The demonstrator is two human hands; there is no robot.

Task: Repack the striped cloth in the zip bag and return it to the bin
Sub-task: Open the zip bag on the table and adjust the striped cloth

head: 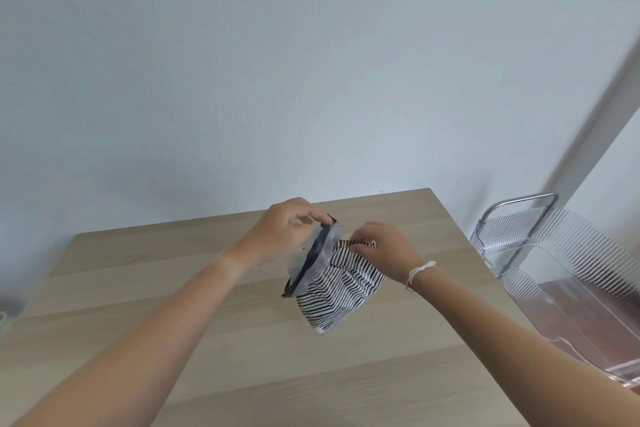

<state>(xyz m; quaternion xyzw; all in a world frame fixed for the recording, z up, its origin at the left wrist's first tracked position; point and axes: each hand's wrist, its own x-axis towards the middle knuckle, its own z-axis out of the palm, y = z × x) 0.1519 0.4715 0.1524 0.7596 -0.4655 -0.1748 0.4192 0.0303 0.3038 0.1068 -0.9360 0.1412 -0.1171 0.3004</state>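
A black-and-white striped cloth (337, 291) lies folded on the wooden table (145, 288), near its far right part. My left hand (287, 230) pinches the rim of a clear zip bag (313, 260) with a dark zip strip and holds it up by the cloth's left edge. My right hand (386, 246) grips the cloth's upper corner right beside the bag's mouth. Whether part of the cloth sits inside the bag, I cannot tell. A clear plastic bin (568, 274) with ribbed walls stands to the right of the table.
A white wall rises behind the table. The bin rests on a cart with a metal handle (519, 204) just past the table's right edge. A white string bracelet (419, 272) is around my right wrist. A blurred grey object (10, 305) sits at the far left.
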